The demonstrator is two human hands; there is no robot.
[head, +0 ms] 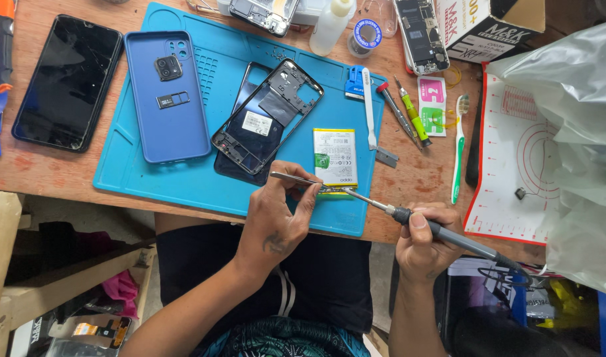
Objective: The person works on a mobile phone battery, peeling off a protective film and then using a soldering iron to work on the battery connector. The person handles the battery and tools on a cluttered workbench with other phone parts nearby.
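Careful: your left hand (273, 221) pinches tweezers (293, 178) at the battery (335, 156) edge, just past your fingertips; your right hand (422, 241) is clenched on the soldering iron (448, 235), tip meeting there. Slip and heat likely punctures the cell or scorches the blue mat (184, 182).

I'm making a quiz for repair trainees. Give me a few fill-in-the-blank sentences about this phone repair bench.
1. The right hand holds a ____ iron.
2. The left hand pinches metal ____ above the battery.
3. The phone frame lies on a ____ work mat.
4. A white and green ____ lies right of the screwdrivers.

Missing words: soldering; tweezers; blue; toothbrush
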